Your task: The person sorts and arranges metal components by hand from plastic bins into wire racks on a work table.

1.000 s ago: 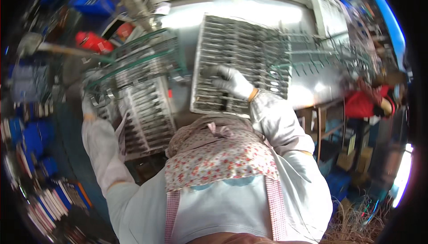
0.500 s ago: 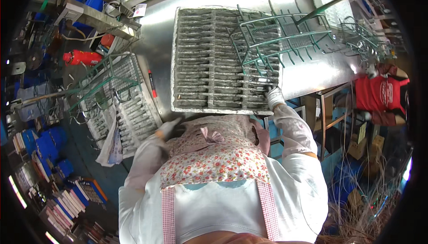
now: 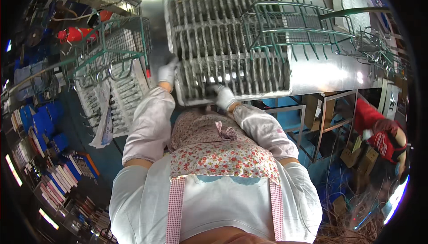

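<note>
A large pale-rimmed tray (image 3: 285, 93) with rows of grey slotted pieces lies on the metal table in front of me, blurred by motion. At its left edge is my left hand (image 3: 166, 74), in a white glove with dark fingertips, its fingers bent against the rim. My right hand (image 3: 225, 97), gloved too, reaches over the near rim with its fingers curled on the tray; their tips are smeared. Above the tray's right part hangs a green wire rack (image 3: 285, 31) with prongs, hiding some slots.
A second green rack (image 3: 104, 52) stands at the left over a white slotted tray (image 3: 127, 90). Behind it lies a red bottle-shaped object (image 3: 76, 35). A metal frame (image 3: 323, 130) stands below the table's right side. A person in red (image 3: 379, 130) is at far right.
The tray has turned about a quarter, so its slots now run away from me. My right hand has come left from its right corner; my left hand has moved up to its left edge.
</note>
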### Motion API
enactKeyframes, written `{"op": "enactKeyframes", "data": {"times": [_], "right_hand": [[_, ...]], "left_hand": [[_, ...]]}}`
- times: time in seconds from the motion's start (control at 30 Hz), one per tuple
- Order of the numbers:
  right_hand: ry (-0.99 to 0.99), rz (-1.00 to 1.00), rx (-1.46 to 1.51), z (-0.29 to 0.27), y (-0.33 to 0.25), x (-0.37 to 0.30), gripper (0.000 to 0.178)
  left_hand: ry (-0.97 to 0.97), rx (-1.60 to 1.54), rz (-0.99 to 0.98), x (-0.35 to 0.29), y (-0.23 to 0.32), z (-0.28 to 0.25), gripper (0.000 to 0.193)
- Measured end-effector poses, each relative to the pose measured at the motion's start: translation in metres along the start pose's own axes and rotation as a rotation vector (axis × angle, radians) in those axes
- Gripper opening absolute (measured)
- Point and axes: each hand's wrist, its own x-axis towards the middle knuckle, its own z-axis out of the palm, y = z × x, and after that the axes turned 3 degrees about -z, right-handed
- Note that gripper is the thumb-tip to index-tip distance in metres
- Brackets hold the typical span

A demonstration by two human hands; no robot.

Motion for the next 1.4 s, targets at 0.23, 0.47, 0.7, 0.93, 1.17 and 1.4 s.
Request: {"op": "enactKeyframes", "data": {"times": [0.23,0.47,0.7,0.93,1.17,1.4], "right_hand": [[0.457,0.402,0.04,-0.044,0.059,0.002,0.026],[0.307,0.731,-0.222,-0.015,0.043,0.03,0.026],[0.295,0.738,-0.103,-0.032,0.045,0.021,0.032],[0.102,0.767,-0.083,-0.013,0.047,0.046,0.046],[0.056,0.523,0.252,0.006,0.137,0.043,0.039],[0.42,0.297,0.611,-0.045,0.042,0.017,0.023]], "left_hand": [[0.016,0.498,0.051,-0.035,-0.104,0.013,0.038],[0.071,0.879,0.144,-0.04,-0.062,0.023,0.044],[-0.154,1.13,-0.193,-0.032,0.005,0.049,0.045],[0.011,0.771,-0.011,-0.029,-0.022,0.064,0.052],[-0.039,0.955,0.002,-0.03,-0.011,0.083,0.047],[-0.146,0.776,-0.153,-0.043,-0.011,0.066,0.036]]}}
